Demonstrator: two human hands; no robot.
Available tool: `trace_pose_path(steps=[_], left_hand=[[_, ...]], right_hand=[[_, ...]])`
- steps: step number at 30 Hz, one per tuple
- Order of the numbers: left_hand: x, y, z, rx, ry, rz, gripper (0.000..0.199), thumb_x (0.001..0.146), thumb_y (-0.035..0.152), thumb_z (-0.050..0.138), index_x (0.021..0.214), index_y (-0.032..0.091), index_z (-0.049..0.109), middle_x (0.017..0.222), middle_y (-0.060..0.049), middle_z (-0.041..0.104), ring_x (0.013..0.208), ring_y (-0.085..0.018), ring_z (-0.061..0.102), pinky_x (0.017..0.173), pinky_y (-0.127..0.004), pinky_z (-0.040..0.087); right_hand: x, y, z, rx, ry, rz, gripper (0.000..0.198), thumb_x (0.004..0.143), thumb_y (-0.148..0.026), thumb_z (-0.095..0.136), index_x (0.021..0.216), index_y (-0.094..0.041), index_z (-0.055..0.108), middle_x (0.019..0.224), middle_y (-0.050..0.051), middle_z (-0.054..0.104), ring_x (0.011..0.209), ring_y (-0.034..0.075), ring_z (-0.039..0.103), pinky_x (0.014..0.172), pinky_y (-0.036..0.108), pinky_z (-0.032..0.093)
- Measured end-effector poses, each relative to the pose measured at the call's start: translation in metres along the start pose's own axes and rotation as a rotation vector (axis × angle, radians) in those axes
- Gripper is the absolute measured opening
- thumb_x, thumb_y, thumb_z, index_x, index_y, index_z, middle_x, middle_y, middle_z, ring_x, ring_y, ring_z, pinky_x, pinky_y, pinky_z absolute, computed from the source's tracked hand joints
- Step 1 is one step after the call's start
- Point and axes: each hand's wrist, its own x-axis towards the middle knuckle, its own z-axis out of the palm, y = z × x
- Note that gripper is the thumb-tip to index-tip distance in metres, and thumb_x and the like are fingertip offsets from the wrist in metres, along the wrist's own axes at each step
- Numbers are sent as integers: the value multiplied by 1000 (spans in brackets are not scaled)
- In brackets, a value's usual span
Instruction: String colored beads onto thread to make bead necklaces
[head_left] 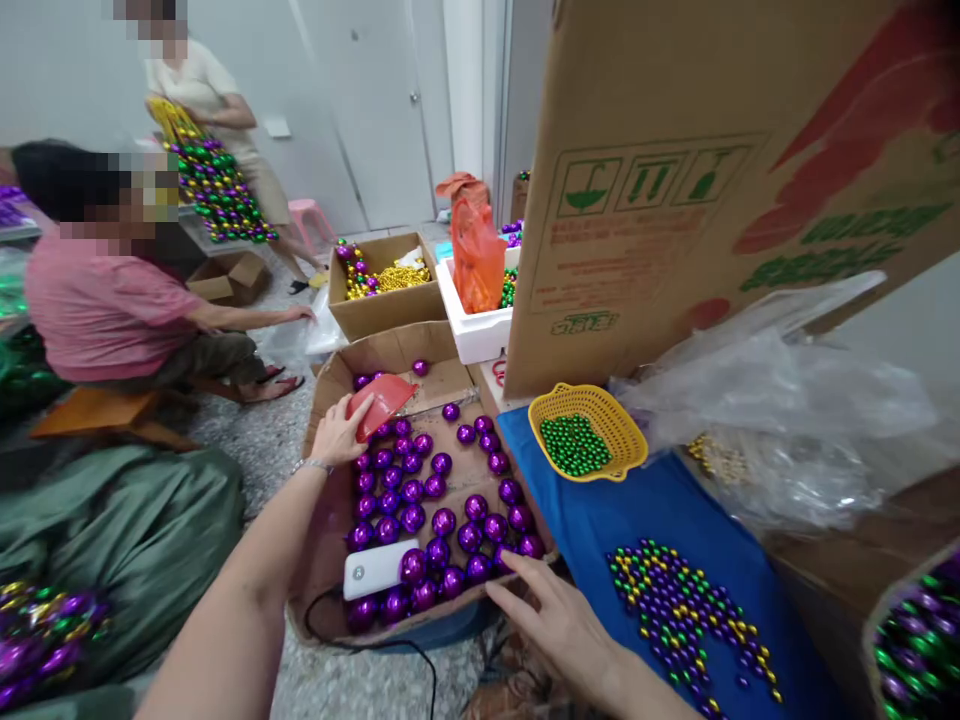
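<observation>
My left hand [340, 432] grips a red plastic bowl [388, 402], tilted over the far left part of a shallow cardboard box [427, 350]. Shiny purple balls [412, 490] lie loose on the bottom of this box, more densely toward its left and near sides. At the box's near right corner is my right hand [551, 610], fingers stretched out and apart, the fingertips close to the purple balls there. Whether they touch a ball I cannot tell. A white power bank [367, 572] with a black cable rests among the balls at the near left.
A yellow basket [634, 440] of green beads and loose mixed beads [682, 610] lie on a blue cloth [540, 480]. A tall carton [637, 200] stands behind. Beyond are a bead-filled box [390, 315] and white foam box [480, 340]. Two people are at left.
</observation>
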Motion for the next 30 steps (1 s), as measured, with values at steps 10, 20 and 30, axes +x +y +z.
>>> trace_pose_path(steps=[10, 20, 30], left_hand=[[-1, -17, 15, -161, -47, -12, 89, 66, 29, 59, 149, 25, 28, 147, -13, 31, 134, -40, 33, 109, -51, 32], [0, 48, 25, -322, -76, 47, 90, 66, 30, 58, 150, 28, 25, 146, -9, 34, 131, -37, 38, 108, -52, 34], [-17, 92, 27, -393, -82, 56, 88, 67, 31, 58, 149, 26, 28, 146, -11, 34, 133, -37, 35, 111, -52, 30]], right_hand=[[19, 5, 8, 103, -57, 57, 46, 85, -10, 51, 130, -20, 54, 131, 18, 52, 116, 26, 56, 88, 39, 56], [12, 12, 11, 122, -91, 165, 43, 91, -18, 49, 133, -21, 50, 135, 18, 47, 121, 28, 51, 91, 40, 55], [15, 12, 33, 246, -47, 503, 45, 89, -19, 50, 135, -21, 50, 133, 16, 47, 124, 28, 47, 102, 45, 45]])
